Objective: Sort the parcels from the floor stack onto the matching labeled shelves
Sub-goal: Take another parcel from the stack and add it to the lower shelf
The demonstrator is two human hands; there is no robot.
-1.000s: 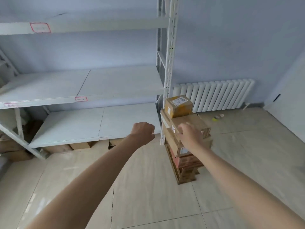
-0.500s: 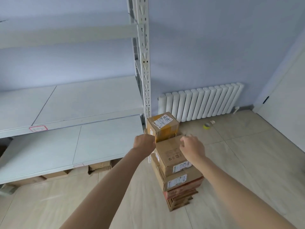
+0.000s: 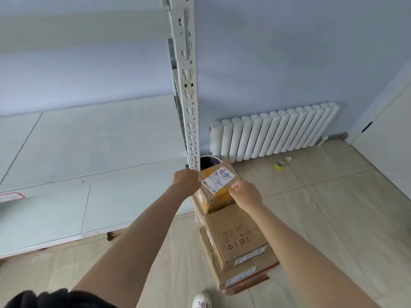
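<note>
A stack of cardboard parcels stands on the floor beside the white shelf post. On top sits a small yellow-taped parcel with a white shipping label. My left hand presses against its left side with the fingers curled. My right hand grips its right edge, thumb at the label's corner. The parcel rests on a larger brown box. The white shelves stretch to the left, with a red-framed label on the edge of one.
A white radiator lines the back wall. A yellow tape roll and a small scrap lie on the tiled floor near it. A dark round bin stands behind the stack. My shoe is near the stack's base.
I have stepped closer to the stack and the view now looks down on it. Both hands have moved from the larger box up to the small top parcel.
</note>
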